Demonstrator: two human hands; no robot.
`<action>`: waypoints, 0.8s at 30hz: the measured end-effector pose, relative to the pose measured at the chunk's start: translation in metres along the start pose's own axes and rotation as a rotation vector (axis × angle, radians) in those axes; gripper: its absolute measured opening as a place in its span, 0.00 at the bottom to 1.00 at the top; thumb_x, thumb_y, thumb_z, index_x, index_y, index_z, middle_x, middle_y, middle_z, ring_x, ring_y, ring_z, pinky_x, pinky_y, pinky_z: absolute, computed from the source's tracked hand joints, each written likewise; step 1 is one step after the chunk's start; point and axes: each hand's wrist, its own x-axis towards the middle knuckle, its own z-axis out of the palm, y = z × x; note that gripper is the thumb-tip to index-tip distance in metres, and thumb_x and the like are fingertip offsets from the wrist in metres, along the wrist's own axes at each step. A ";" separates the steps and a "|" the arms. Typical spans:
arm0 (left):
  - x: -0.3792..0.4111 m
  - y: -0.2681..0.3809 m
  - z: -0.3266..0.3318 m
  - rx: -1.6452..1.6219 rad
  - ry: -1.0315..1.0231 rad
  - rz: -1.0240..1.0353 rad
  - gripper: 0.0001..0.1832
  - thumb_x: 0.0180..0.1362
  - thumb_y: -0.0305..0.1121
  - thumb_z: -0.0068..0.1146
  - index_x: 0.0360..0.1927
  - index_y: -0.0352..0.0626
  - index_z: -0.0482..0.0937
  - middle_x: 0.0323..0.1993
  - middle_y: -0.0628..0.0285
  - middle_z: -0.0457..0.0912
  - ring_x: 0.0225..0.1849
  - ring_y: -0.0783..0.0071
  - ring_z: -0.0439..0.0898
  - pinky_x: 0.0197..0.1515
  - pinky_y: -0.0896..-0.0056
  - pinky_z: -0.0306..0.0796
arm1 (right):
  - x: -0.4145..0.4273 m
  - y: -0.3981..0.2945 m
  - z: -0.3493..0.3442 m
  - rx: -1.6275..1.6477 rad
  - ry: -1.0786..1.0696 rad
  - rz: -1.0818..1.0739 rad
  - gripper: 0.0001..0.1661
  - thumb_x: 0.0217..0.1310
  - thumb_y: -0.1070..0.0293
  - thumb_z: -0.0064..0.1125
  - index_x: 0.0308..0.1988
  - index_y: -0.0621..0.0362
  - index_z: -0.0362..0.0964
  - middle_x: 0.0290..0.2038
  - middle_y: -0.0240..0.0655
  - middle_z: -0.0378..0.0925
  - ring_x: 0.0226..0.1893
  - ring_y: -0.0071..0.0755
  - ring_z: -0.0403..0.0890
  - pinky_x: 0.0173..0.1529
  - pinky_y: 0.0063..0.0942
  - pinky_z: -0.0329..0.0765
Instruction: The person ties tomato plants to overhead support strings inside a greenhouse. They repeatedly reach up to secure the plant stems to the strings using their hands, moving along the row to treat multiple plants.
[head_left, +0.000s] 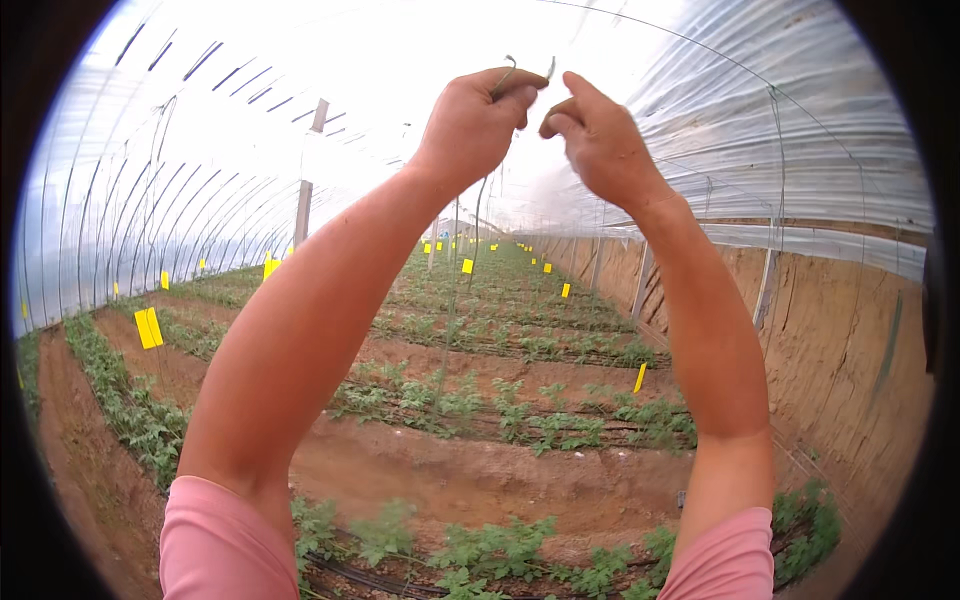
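Both of my arms reach up toward the bright plastic roof. Between the thumb and fingers of my left hand (484, 112) is a thin green cord (553, 67), with a short piece standing up past the fingertips and a bent bit above the knuckles. Close by on the right, my right hand (600, 135) has its index finger raised and its thumb near the other curled fingers. Whether something thin lies in that pinch is not visible. Below the left wrist, a hanging string (480, 199) runs down toward the plants.
Rows of low green plants (495, 551) cross the brown soil (450, 472), with black drip hoses (360, 577) along them. Yellow cards (148, 328) hang among the rows. An earthen wall (832, 337) borders the right, and a post (303, 210) stands left. Overhead runs a wire (705, 45).
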 end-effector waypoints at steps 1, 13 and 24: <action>0.007 0.002 0.004 0.041 -0.012 0.032 0.15 0.71 0.35 0.54 0.56 0.45 0.84 0.29 0.68 0.80 0.35 0.79 0.75 0.42 0.74 0.70 | -0.005 -0.013 -0.005 0.031 -0.071 -0.008 0.27 0.69 0.72 0.49 0.64 0.69 0.62 0.40 0.49 0.86 0.43 0.47 0.86 0.50 0.39 0.79; 0.026 0.015 0.007 0.068 -0.058 -0.019 0.14 0.72 0.39 0.53 0.49 0.43 0.85 0.30 0.70 0.82 0.27 0.82 0.73 0.33 0.76 0.70 | 0.017 0.009 -0.031 1.149 0.424 0.341 0.36 0.71 0.71 0.52 0.69 0.77 0.49 0.47 0.50 0.82 0.35 0.30 0.80 0.31 0.22 0.73; 0.038 0.035 -0.005 -0.278 -0.121 -0.495 0.15 0.73 0.38 0.47 0.47 0.37 0.81 0.20 0.76 0.63 0.18 0.87 0.54 0.19 0.80 0.49 | 0.067 0.015 0.007 0.946 0.153 0.240 0.31 0.62 0.72 0.68 0.60 0.70 0.65 0.37 0.36 0.83 0.29 0.20 0.76 0.30 0.21 0.69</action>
